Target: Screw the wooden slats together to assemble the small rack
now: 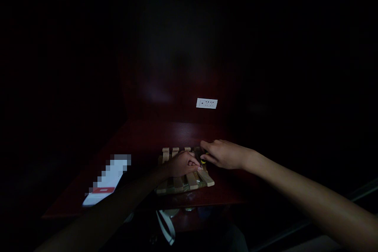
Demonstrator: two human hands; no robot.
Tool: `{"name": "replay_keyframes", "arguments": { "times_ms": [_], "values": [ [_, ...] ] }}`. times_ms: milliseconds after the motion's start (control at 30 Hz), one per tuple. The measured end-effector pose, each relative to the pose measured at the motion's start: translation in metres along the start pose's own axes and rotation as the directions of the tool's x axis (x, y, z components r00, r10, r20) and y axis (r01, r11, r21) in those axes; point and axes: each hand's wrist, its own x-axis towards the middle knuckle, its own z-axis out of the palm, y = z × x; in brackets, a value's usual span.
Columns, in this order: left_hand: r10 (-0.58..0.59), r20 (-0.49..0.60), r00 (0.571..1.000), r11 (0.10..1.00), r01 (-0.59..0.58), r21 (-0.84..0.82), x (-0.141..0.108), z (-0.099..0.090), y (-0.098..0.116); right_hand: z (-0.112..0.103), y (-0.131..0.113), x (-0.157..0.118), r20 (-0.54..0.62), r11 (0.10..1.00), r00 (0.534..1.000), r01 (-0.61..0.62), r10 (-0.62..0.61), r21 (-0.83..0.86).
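A wooden piece made of several pale slats [178,183] lies on the dark red table [132,138]. My left hand [181,164] rests across it, fingers curled, thumb and fingertips closed on the rightmost slat [206,178], which sits at a slant to the others. Just to the right, my right hand [221,153] is bent with its fingers closed around a small yellow and black thing [203,161]. Most of that thing is hidden by the fingers, and its kind does not show in the dim light.
On the table's left lies a bright, partly blurred-out sheet or screen [110,179] with a red band. A white socket plate [206,103] is on the dark wall behind. A pale strap [166,226] hangs below the table's front edge. The surroundings are very dark.
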Motion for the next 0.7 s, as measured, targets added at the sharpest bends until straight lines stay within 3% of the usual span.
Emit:
{"name": "replay_keyframes", "arguments": {
  "times_ms": [133,300,500,700],
  "values": [
    [-0.007,0.015,1.0,1.0,0.007,0.0,0.0005,-0.0001,-0.0001,0.0013,0.0022,0.0,0.011,0.998,0.999,-0.047,0.047,-0.03],
    [0.008,-0.001,1.0,1.0,-0.008,-0.007,0.0002,-0.0007,0.0006,-0.0019,-0.0009,-0.0029,-0.025,0.997,0.998,0.065,-0.063,0.046],
    [0.005,0.026,1.0,1.0,-0.005,-0.014,0.0004,-0.0019,0.0025,0.0007,-0.0005,-0.0003,-0.027,0.998,1.0,-0.017,0.016,-0.068],
    [0.004,0.019,1.0,0.998,-0.003,-0.061,0.0007,-0.0041,0.0073,0.004,0.0006,-0.0013,-0.025,0.996,0.998,0.063,-0.061,0.062]
  ]
}}
